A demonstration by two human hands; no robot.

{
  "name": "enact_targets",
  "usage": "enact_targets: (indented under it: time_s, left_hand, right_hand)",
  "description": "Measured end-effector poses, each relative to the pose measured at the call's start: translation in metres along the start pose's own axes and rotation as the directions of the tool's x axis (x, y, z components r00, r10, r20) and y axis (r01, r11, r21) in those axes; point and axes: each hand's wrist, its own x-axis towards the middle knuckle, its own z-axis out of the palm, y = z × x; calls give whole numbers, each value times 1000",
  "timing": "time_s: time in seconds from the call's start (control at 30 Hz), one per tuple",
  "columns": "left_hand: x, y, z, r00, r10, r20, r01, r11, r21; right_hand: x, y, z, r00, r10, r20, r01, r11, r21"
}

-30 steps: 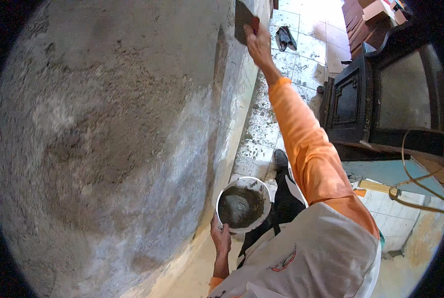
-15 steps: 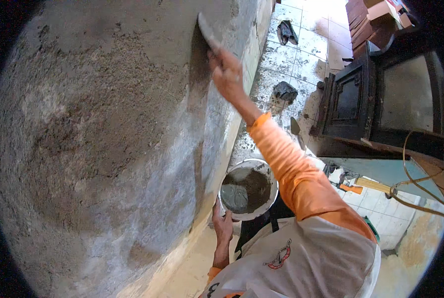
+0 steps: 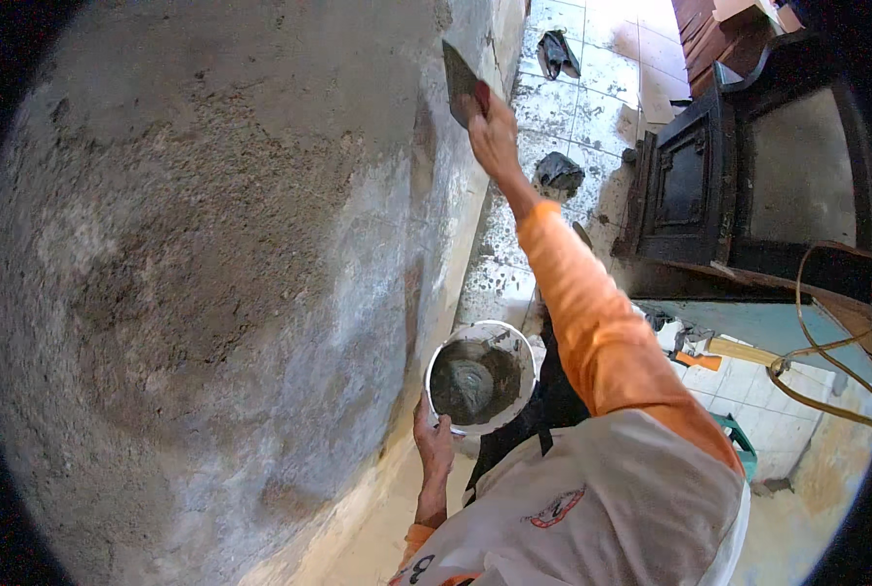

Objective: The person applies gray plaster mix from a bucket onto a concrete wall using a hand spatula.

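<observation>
My right hand (image 3: 496, 137) is closed round the red handle of a trowel (image 3: 460, 84), its grey blade angled up beside the wall. Whether the blade touches the wall I cannot tell. Low in front of me, my left hand (image 3: 435, 444) grips the rim of a white bucket (image 3: 434, 405), with the thumb on top of the edge. Wet grey mortar (image 3: 499, 381) lies inside the bucket, with a smoother mound in its middle. The wall (image 3: 290, 410) at my left has smooth damp plaster higher up, a rough brown patch and a bare pale-blue area.
Splattered white floor tiles (image 3: 543, 112) run along the wall, with crumpled black plastic (image 3: 559, 172) and another dark piece (image 3: 557, 56) on them. A dark wooden cabinet (image 3: 685, 186) stands at the right. Near it are a looped cable (image 3: 827, 405) and an orange-handled tool (image 3: 700, 361).
My right hand has moved right with the trowel, away from the plastered area, and the blade has turned to show its flat face. My left hand still holds the bucket, now tilted slightly differently.
</observation>
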Motion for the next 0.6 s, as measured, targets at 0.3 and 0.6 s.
enact_targets:
  time_s: [0.3, 0.6]
  left_hand:
    - [9, -15, -3, 996, -71, -47, 67, 995, -71]
    - [17, 15, 10, 995, -97, -5, 97, 995, -17]
  right_hand:
    - [-105, -90, 50, 999, 30, 45, -35, 992, 120]
    - [-167, -101, -15, 972, 130, 194, -150, 984, 97]
